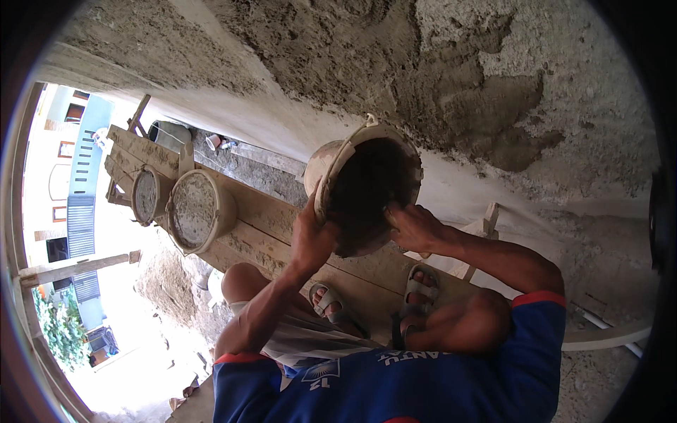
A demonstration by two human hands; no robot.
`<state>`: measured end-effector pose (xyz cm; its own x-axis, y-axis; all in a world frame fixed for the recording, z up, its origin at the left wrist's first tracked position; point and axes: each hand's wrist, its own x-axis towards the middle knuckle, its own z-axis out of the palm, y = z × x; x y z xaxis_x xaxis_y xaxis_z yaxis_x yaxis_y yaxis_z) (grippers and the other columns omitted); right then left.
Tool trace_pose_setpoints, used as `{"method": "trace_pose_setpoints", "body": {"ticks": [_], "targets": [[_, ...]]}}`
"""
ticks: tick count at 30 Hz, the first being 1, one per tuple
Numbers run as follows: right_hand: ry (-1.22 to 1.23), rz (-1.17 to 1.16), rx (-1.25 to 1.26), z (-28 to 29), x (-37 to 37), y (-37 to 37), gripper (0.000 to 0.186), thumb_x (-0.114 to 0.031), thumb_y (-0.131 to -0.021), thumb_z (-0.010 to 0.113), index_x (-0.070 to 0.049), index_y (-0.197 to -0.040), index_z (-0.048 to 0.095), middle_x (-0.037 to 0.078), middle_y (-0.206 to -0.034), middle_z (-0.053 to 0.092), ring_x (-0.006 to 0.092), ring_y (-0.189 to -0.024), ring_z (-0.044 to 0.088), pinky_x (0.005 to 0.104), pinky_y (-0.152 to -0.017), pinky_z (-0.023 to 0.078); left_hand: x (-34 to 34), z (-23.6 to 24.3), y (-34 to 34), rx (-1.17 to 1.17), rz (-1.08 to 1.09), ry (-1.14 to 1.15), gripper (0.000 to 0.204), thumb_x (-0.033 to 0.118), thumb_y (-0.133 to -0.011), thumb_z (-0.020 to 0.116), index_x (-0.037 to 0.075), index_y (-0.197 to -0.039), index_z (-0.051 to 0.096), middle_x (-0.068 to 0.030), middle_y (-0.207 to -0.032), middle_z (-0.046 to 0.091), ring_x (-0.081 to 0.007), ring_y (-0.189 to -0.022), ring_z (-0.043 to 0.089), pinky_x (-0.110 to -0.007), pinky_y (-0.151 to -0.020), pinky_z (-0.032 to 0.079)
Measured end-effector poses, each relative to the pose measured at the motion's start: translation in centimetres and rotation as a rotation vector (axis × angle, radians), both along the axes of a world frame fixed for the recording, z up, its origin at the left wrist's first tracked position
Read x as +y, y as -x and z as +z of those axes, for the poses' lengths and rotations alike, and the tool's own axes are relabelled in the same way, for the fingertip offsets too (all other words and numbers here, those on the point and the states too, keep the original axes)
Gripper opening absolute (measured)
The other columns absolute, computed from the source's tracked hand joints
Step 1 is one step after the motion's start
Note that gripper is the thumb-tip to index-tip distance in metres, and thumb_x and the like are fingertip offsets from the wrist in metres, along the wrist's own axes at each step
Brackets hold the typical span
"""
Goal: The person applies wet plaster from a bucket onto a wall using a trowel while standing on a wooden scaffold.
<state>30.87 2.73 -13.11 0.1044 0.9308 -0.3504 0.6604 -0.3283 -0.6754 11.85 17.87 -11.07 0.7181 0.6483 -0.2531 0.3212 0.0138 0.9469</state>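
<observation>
A pale bucket [324, 166] with a dark, dirty interior is tipped toward me above the plank platform [261, 240]. My left hand [314, 233] grips its left rim with curled fingers. My right hand [409, 225] is closed at the lower right of the bucket's mouth, its fingertips inside; what they hold is hard to make out. Just beyond the bucket, the wall [472, 120] carries patchy, rough grey mortar. My sandalled feet stand on the boards below my hands.
Two mortar-smeared buckets [201, 211] [147, 194] stand on the planks at left. Behind the platform lie rubble and a small pail [214, 142]. A wooden frame [486, 225] is at right. The platform's outer edge drops toward a bright yard, crossed by a timber rail [77, 266].
</observation>
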Motion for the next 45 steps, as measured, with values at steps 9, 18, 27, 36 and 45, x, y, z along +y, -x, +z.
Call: {"method": "trace_pose_setpoints", "body": {"ticks": [9, 18, 27, 36, 45], "targets": [[0.069, 0.432, -0.454, 3.3, -1.8, -0.8, 0.043, -0.005, -0.079, 0.059, 0.007, -0.121, 0.054, 0.022, -0.092, 0.065, 0.0392, -0.090, 0.067, 0.0433, -0.068, 0.057, 1.1, -2.6, 0.0, 0.144, -0.046, 0.176, 0.055, -0.002, -0.075, 0.056, 0.000, -0.130, 0.057, -0.0134, -0.095, 0.070, -0.0153, -0.087, 0.065, -0.034, -0.077, 0.053], [0.090, 0.268, -0.959, 4.4, -3.9, -3.8, 0.042, -0.010, -0.082, 0.059, 0.006, -0.121, 0.057, 0.018, -0.096, 0.064, 0.0279, -0.084, 0.063, 0.0378, -0.072, 0.053, -1.1, -3.9, -1.9, 0.188, -0.132, 0.018, 0.059, 0.004, -0.075, 0.058, 0.005, -0.134, 0.054, -0.0224, -0.085, 0.069, -0.0314, -0.081, 0.071, -0.041, -0.072, 0.055], [-0.035, 0.325, -0.937, 5.0, -6.0, -2.8, 0.041, -0.015, -0.079, 0.062, 0.001, -0.117, 0.063, 0.014, -0.084, 0.066, 0.0261, -0.081, 0.064, 0.0354, -0.063, 0.051, 0.0, -3.9, -2.9, 0.100, -0.044, -0.016, 0.056, 0.006, -0.075, 0.056, 0.002, -0.131, 0.054, -0.0236, -0.088, 0.069, -0.0373, -0.083, 0.070, -0.045, -0.076, 0.054], [0.199, 0.307, -0.709, 3.5, -3.4, -4.1, 0.029, -0.011, -0.078, 0.061, 0.007, -0.100, 0.064, 0.016, -0.075, 0.069, 0.0261, -0.075, 0.069, 0.0403, -0.063, 0.055, -3.1, -2.5, -4.4, 0.096, -0.034, -0.188, 0.075, 0.003, -0.074, 0.054, 0.015, -0.148, 0.044, -0.0247, -0.089, 0.068, -0.0405, -0.084, 0.068, -0.047, -0.077, 0.053], [0.097, -0.108, 0.022, -4.6, -6.8, -2.1, 0.034, -0.017, -0.082, 0.064, 0.002, -0.109, 0.060, 0.026, -0.099, 0.066, 0.0446, -0.095, 0.065, 0.0496, -0.082, 0.054, -6.0, -0.7, -4.0, 0.218, -0.065, -0.307, 0.080, 0.004, -0.075, 0.059, 0.023, -0.151, 0.040, -0.0272, -0.083, 0.066, -0.0479, -0.076, 0.064, -0.053, -0.070, 0.051]]}}
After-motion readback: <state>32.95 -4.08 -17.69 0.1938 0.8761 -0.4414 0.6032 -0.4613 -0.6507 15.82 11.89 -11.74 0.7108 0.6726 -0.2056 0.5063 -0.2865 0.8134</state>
